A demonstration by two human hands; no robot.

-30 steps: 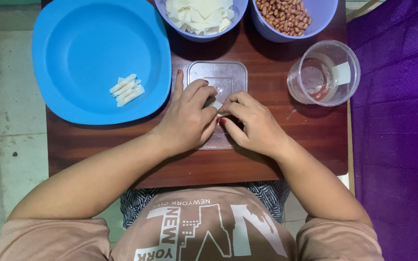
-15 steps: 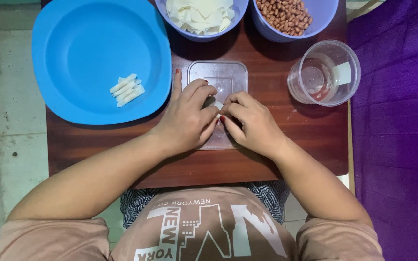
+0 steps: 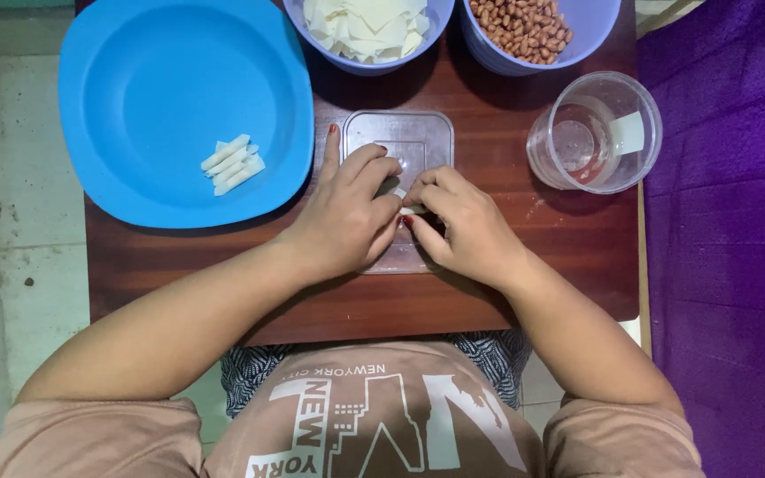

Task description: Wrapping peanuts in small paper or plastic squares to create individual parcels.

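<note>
My left hand [image 3: 347, 212] and my right hand [image 3: 462, 221] meet over a clear plastic lid [image 3: 405, 142] lying flat on the dark wooden table [image 3: 524, 257]. Between the fingertips of both hands is a small white piece of dough wrapper [image 3: 400, 192], mostly hidden by the fingers. The fingers of both hands are curled around it. A big blue plate [image 3: 161, 80] to the left holds several small white rolled pieces [image 3: 232, 164].
At the back stand a pale blue bowl of white wrappers [image 3: 369, 26] and a pale blue bowl of peanuts [image 3: 529, 26]. A clear plastic cup [image 3: 595, 133] stands at the right. Purple cloth [image 3: 728, 239] lies right of the table, tiled floor [image 3: 19, 221] left.
My fingers have shifted slightly on the small white piece; the hands stay in the same place over the lid.
</note>
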